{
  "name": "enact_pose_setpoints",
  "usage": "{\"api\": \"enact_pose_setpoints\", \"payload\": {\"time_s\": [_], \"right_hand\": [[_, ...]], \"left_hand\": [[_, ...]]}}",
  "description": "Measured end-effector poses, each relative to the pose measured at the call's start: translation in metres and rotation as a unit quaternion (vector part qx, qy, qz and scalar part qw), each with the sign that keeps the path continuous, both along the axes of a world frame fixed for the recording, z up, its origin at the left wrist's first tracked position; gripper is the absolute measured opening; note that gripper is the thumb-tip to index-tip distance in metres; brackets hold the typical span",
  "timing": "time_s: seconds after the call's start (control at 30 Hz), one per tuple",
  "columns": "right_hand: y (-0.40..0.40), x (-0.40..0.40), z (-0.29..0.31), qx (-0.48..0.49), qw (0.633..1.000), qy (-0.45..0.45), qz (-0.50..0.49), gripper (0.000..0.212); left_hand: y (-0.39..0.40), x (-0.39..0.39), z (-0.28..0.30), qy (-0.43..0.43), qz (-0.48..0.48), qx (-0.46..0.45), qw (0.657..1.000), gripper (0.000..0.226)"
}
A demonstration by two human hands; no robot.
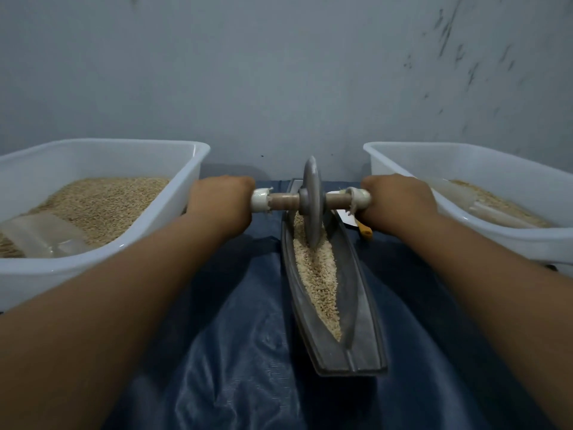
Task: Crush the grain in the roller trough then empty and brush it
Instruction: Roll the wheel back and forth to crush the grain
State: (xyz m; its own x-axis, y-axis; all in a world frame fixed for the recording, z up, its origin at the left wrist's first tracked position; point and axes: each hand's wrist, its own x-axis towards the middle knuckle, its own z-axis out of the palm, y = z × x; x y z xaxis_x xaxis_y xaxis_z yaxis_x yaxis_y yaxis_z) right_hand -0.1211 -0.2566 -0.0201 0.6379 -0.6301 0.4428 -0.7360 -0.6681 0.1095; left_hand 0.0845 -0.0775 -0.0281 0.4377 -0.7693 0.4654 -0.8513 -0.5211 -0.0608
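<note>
The left hand point(221, 201) and the right hand point(397, 200) each grip 1 end of the roller handle point(283, 201). The metal wheel point(312, 201) stands in the grain point(316, 274), at the far end of the long trough point(361, 308). 2 white tubs point(93, 265) sit beside it.

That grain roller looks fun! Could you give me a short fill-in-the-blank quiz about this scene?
1. The metal wheel stands in the ____ end of the trough.
2. The left hand and right hand each grip the wheel's ____.
3. Both white tubs hold ____.
4. The cloth under the trough is ____.

Answers: far; handle; grain; blue
</note>
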Motion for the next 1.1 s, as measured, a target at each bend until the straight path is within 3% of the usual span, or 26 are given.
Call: {"api": "enact_pose_setpoints", "payload": {"time_s": [0.13, 0.23, 0.4, 0.47, 0.57, 0.7, 0.9, 1.1], "right_hand": [[0.032, -0.02, 0.003, 0.028, 0.999, 0.027, 0.002, 0.024], [0.062, -0.049, 0.011, 0.041, 0.996, 0.073, 0.015, 0.014], [0.097, -0.093, 0.033, 0.092, 0.987, 0.117, 0.051, 0.016], [0.099, -0.09, 0.035, 0.107, 0.984, 0.132, 0.058, 0.014], [0.086, -0.065, 0.026, 0.072, 0.988, 0.12, 0.058, 0.015], [0.042, -0.02, 0.012, 0.011, 0.996, 0.071, 0.046, 0.017], [-0.006, 0.013, 0.001, 0.053, 0.998, -0.002, 0.021, 0.017], [0.034, -0.032, -0.001, 0.136, 0.987, 0.051, 0.07, 0.01]], "left_hand": [[0.029, -0.022, -0.003, -0.025, -0.025, -0.004, 0.999, 0.016], [0.061, -0.039, -0.006, -0.037, -0.056, 0.004, 0.998, 0.017], [0.103, -0.062, -0.004, -0.108, -0.12, -0.029, 0.986, 0.032], [0.1, -0.064, 0.0, -0.091, -0.107, -0.006, 0.99, 0.031], [0.075, -0.057, -0.002, -0.028, -0.044, 0.066, 0.996, 0.023], [0.031, -0.035, -0.003, 0.04, -0.021, 0.057, 0.997, 0.017], [-0.015, -0.022, 0.023, -0.004, -0.01, 0.054, 0.998, 0.02], [0.024, -0.053, 0.023, -0.049, -0.06, 0.064, 0.995, 0.029]]}}
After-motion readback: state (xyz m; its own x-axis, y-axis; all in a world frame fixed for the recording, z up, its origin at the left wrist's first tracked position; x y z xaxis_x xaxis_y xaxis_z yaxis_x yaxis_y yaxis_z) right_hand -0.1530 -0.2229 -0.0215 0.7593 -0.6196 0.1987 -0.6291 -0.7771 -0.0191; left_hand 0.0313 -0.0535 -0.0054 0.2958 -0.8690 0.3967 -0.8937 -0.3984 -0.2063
